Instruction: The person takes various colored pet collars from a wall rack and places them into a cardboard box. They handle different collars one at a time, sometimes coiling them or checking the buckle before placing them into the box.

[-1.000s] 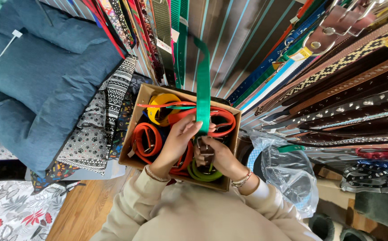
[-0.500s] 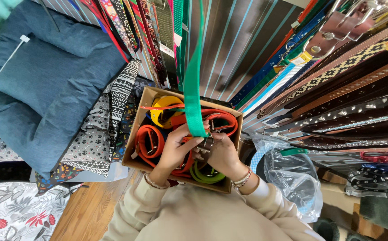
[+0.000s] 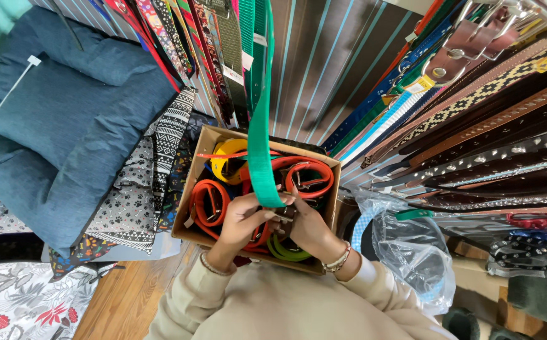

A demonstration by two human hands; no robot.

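Note:
A green webbing collar [image 3: 260,119] hangs from the wall display down to my hands. My left hand [image 3: 243,218] pinches its lower end, and my right hand [image 3: 306,225] grips the same end by its metal buckle. Both hands hover over an open cardboard box [image 3: 199,157] filled with coiled orange, red, yellow and light green collars [image 3: 210,200]. My cream sleeves fill the bottom of the view.
Rows of leather and woven collars [image 3: 475,107] hang on the striped wall at right. A clear plastic bag [image 3: 412,252] lies right of the box. A big blue pet cushion [image 3: 65,126] and patterned fabrics sit at left, over wooden floor [image 3: 122,302].
The green collar has been raised and now hangs straight up the wall. My hands have drawn closer together on its lower end, and the view has shifted slightly.

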